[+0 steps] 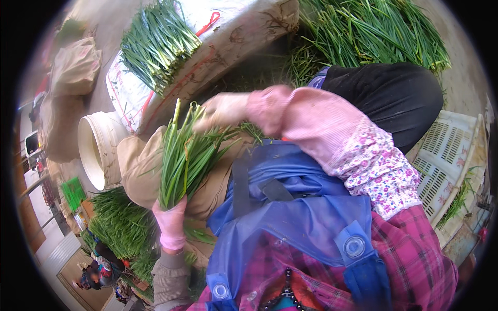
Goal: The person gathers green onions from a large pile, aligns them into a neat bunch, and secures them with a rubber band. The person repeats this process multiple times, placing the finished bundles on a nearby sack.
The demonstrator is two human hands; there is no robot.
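Observation:
A bunch of long green leafy stalks, which look like garlic chives (186,163), is gripped near its leafy lower part by my left hand (171,223), in a pink glove. The pale stem ends point up in the picture. My right hand (221,110), blurred, is beside those ends with its fingers bent; whether it holds a stalk cannot be told. Above lies a stack of trimmed green bundles (159,46) on a white woven sack (229,35) with red ties. A large heap of loose green stalks (373,35) is at the upper right.
A white plastic bucket (99,149) lies on its side by my knee. More greens (120,225) are piled at the lower left, with a person (99,274) beyond. A slotted plastic crate (443,155) stands at the right. Tan sacks (72,70) are at the upper left.

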